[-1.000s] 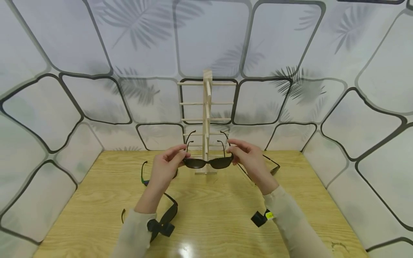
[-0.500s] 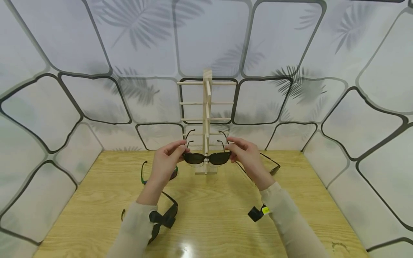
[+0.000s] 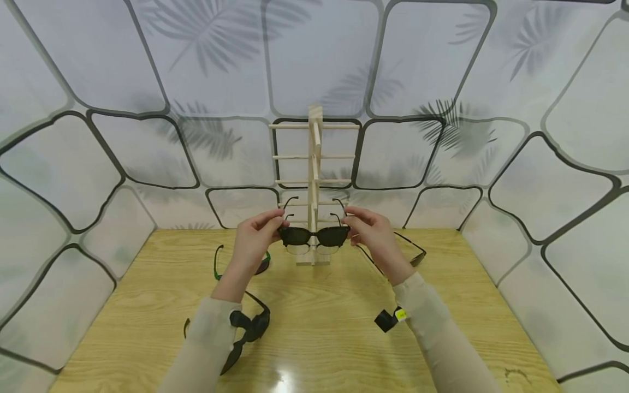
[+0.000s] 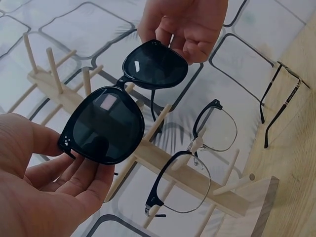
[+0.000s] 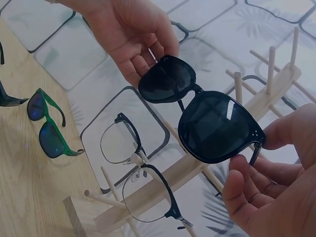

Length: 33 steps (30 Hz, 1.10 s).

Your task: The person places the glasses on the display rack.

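Note:
Black sunglasses (image 3: 331, 236) are held by both hands in front of a wooden rack (image 3: 315, 158) with horizontal pegs. My left hand (image 3: 253, 240) pinches one end of the frame near the hinge; my right hand (image 3: 375, 240) pinches the other. Both dark lenses (image 4: 108, 126) show in the left wrist view, temples pointing toward the rack. Just below them, half-rim clear glasses (image 5: 170, 190) rest on the rack's low pegs, apart from the sunglasses in the right wrist view.
Green-framed sunglasses (image 5: 52, 139) lie on the table at the left, behind my left forearm in the head view. Nearer on that side are large black sunglasses (image 3: 233, 357), partly covered by the sleeve. Thin dark-framed glasses (image 3: 419, 258) lie right of the rack. Patterned walls (image 3: 575, 191) surround the wooden table (image 3: 334, 327).
Both hands have raised the black sunglasses along the rack, and the lenses have tilted to face the head camera more. The clear glasses below them have come into view.

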Available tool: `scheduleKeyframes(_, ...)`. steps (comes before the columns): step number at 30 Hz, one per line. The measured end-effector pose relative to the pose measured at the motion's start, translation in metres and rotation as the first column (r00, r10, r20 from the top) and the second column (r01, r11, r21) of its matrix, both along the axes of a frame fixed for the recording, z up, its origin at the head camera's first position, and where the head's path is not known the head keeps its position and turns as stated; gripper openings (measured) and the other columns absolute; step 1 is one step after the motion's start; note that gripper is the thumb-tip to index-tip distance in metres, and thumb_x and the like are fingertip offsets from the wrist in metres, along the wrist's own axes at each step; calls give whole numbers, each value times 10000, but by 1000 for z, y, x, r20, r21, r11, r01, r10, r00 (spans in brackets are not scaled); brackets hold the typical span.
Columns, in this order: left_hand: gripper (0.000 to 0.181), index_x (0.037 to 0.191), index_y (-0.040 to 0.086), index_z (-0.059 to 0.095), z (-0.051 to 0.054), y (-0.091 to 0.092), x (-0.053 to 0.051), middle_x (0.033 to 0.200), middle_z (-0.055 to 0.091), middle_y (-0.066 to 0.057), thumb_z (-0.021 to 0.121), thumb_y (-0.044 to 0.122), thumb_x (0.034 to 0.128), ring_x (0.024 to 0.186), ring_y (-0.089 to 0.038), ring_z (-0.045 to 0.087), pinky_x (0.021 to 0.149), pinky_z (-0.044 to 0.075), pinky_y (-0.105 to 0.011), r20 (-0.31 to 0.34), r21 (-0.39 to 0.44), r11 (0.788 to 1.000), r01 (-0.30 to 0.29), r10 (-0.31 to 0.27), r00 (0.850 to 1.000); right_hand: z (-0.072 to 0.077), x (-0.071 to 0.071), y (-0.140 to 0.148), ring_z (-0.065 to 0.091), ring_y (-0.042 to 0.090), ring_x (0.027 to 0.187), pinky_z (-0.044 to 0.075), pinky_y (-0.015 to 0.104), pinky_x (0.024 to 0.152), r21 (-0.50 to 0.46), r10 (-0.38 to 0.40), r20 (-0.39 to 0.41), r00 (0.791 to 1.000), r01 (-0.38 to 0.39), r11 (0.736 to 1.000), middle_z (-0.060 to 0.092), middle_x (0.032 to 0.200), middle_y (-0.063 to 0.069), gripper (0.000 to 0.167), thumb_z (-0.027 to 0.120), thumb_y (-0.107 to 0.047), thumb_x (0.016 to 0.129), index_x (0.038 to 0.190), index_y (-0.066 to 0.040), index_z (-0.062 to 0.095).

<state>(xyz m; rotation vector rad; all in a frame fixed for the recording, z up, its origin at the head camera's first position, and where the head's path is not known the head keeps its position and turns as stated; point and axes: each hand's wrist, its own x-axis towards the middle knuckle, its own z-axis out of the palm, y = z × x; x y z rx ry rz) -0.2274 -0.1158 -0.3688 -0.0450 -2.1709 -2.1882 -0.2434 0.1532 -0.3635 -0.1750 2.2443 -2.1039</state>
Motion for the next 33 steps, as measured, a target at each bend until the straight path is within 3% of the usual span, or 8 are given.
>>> scheduleKeyframes(10,346,1418,71,672,0,1,-11,1216,756,-129,601,160,1091,937,-64,724,891,622,-247,7,-17,1000,-9,9,1000,-2,-13,-3,632,89,741,559,206,655,-5,-19,16,1000,19,1000,644,1343,252,407,586,-172,1081,1467,-46,613)
scheduleKeyframes(15,351,1419,58,668,-1,2,-15,1164,773,-86,602,159,1089,916,-67,730,948,624,-320,6,-25,1000,-17,17,1000,-5,-20,-4,621,80,729,553,202,643,-1,-13,33,999,13,1000,646,1346,236,435,572,-150,1086,1502,-22,572)
scheduleKeyframes(23,340,1404,65,682,-6,3,-21,1172,771,-124,596,157,1088,928,-98,739,980,621,-364,12,-47,998,-33,34,999,-9,-27,-5,625,78,716,550,194,628,-7,-13,48,999,14,1000,674,1256,144,446,576,-139,1079,1500,6,563)
scheduleKeyframes(33,342,1413,76,676,-8,3,-25,1245,744,-195,587,158,1093,992,-158,752,1001,614,-378,8,-68,997,-33,33,999,-8,-30,-8,609,72,687,538,184,603,-4,-35,39,999,35,999,649,1337,265,435,587,-135,1071,1481,10,585)
